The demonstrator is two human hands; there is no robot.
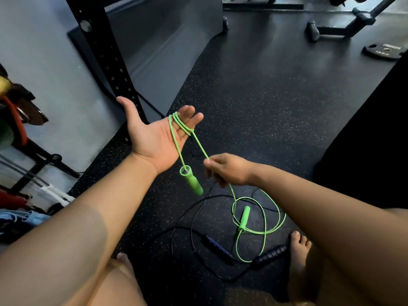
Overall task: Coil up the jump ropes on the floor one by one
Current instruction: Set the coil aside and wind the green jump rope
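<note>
Green jump rope (201, 145) is partly wound on the left hand (154, 138), in the middle of the frame. This hand is turned palm up with the fingers straight and close together and the thumb spread far to the upper left. A few turns of the cord lie around the fingers. One green handle (191, 181) hangs from these turns, just below the wrist.

The right hand (229, 171), a little lower and to the right, pinches the cord between thumb and fingers. The cord is stretched straight between the two hands. From the right hand the remaining cord falls to the dark speckled floor (254, 96), where it lies in loose loops around the second green handle (244, 218), at the lower centre.

Just beside these loops a black jump rope (217, 250) lies uncoiled, and the green cord crosses it. A bare foot (299, 246) rests near them at the lower right. A black rack post (103, 51) stands at the upper left, and a weight plate (385, 51) lies at the upper right.
</note>
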